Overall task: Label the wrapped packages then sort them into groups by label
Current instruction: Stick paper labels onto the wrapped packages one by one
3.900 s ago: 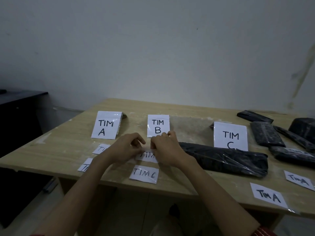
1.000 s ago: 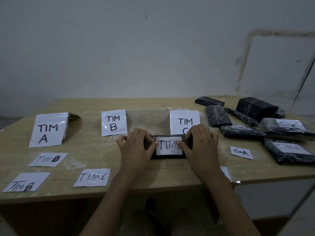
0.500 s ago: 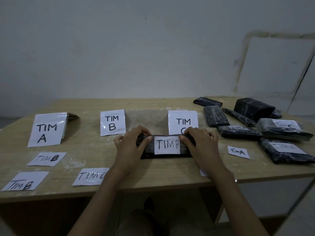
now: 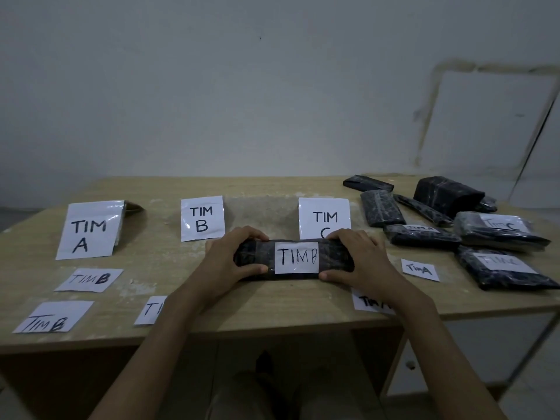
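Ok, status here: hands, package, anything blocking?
Left hand and right hand each grip an end of the wrapped package. TIM B label on, not yet sorted. No object between it and the TIM B sign.

A pale wooden table (image 4: pixel 272 310) stands before a grey wall (image 4: pixel 242 86) bearing what looks like a stained outline (image 4: pixel 431 95).

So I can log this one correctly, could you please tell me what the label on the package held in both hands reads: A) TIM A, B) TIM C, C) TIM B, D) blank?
C: the white label on the black package gripped by the left hand and right hand reads TIM B.
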